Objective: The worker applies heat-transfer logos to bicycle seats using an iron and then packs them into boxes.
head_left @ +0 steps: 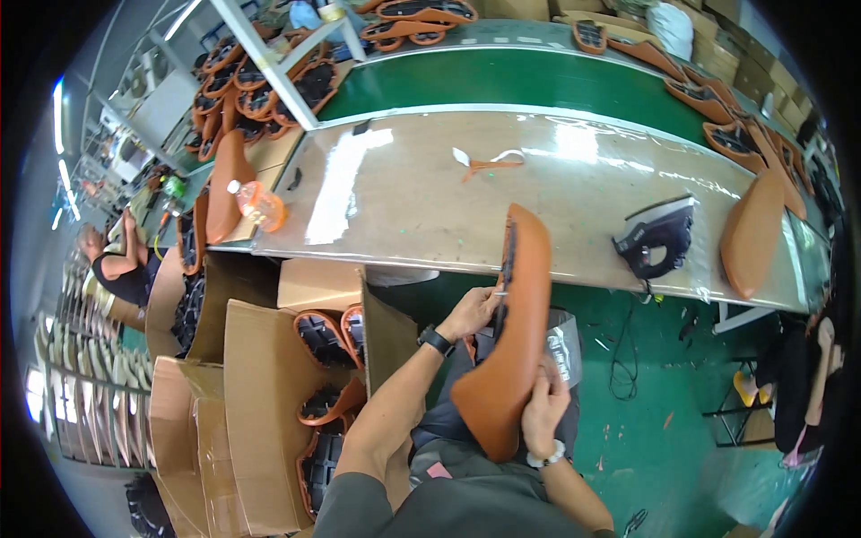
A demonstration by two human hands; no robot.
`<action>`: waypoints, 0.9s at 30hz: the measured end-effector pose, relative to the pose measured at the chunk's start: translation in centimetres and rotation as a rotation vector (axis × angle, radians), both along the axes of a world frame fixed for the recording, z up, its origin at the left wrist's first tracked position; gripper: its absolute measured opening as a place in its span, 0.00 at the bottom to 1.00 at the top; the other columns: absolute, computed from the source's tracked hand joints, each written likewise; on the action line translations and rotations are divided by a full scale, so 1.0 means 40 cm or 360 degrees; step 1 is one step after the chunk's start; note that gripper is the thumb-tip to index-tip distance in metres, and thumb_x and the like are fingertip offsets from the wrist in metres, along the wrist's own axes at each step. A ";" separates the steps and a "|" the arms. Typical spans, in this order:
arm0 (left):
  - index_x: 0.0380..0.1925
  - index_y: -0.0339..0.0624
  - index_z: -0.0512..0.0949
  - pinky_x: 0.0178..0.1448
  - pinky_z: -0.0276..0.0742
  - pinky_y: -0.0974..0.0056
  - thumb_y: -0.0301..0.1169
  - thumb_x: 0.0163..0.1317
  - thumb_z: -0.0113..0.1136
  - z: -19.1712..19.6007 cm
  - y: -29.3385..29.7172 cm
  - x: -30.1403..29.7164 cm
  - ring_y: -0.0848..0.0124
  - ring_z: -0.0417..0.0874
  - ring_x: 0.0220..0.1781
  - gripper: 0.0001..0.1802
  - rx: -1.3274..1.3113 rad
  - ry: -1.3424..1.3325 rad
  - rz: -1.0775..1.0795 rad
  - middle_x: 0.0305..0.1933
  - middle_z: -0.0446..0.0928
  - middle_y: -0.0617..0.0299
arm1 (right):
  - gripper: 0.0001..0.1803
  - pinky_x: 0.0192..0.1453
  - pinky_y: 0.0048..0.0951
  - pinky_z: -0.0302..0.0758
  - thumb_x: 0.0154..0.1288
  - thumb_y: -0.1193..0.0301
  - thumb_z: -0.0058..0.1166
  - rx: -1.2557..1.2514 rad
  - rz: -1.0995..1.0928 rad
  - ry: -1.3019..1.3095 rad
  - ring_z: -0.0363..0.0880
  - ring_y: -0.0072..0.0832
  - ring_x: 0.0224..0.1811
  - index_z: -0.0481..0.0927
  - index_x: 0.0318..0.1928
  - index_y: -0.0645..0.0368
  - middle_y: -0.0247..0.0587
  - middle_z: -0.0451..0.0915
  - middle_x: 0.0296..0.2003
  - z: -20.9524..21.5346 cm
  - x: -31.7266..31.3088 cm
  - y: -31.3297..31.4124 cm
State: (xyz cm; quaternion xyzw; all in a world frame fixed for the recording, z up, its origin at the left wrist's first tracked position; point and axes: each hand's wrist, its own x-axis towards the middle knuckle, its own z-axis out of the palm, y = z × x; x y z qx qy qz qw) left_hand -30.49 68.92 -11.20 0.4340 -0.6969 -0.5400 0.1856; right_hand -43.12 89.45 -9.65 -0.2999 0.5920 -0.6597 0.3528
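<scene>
Over my lap, in front of the table edge, I hold a long orange-brown padded seat [513,350], like a motorcycle seat, tilted on its side. Its smooth cover faces right, and part of the black underside shows along its left edge. My left hand [473,314], wearing a dark wrist band, is closed on that left edge near the middle. Lower on the right side, my right hand [544,412] grips the seat, fingers bent against its edge. Just beyond the right fingers is a clear plastic bag [565,348] with print; whether they touch it I cannot tell.
On the table [395,206] are a dark steam iron [657,238], an orange drink bottle [258,206] and a strap scrap [493,164]. Another seat [752,235] lies at right. Seats fill an open carton [260,412] at left. People sit at far left and right.
</scene>
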 end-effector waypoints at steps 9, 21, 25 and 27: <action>0.38 0.30 0.79 0.36 0.75 0.62 0.45 0.75 0.49 -0.162 -0.027 -0.049 0.70 0.74 0.29 0.24 0.0010 0.0420 0.0275 0.27 0.78 0.53 | 0.11 0.47 0.24 0.77 0.76 0.73 0.48 -0.0099 0.0058 -0.0155 0.81 0.22 0.39 0.80 0.48 0.69 0.42 0.84 0.43 0.087 -0.078 -0.033; 0.67 0.37 0.64 0.57 0.77 0.63 0.36 0.57 0.74 0.374 0.166 -0.030 0.70 0.81 0.52 0.41 0.0584 0.0122 -0.0519 0.50 0.79 0.58 | 0.13 0.52 0.27 0.77 0.72 0.76 0.53 -0.0246 0.0577 -0.0863 0.80 0.23 0.50 0.81 0.53 0.67 0.40 0.83 0.50 0.183 -0.157 -0.071; 0.64 0.39 0.68 0.50 0.79 0.66 0.34 0.58 0.72 0.400 0.050 0.037 0.76 0.82 0.47 0.35 0.0365 -0.0438 -0.0860 0.45 0.81 0.59 | 0.09 0.43 0.22 0.74 0.70 0.74 0.55 -0.0200 0.0494 -0.0761 0.78 0.16 0.37 0.84 0.44 0.65 0.31 0.84 0.37 0.129 -0.189 -0.157; 0.62 0.39 0.70 0.51 0.79 0.64 0.32 0.56 0.72 0.407 -0.003 0.055 0.71 0.84 0.46 0.34 0.0102 -0.0413 -0.0291 0.45 0.82 0.57 | 0.09 0.43 0.22 0.73 0.71 0.71 0.57 -0.0164 0.0283 -0.0847 0.77 0.17 0.36 0.84 0.42 0.65 0.31 0.83 0.35 0.106 -0.157 -0.210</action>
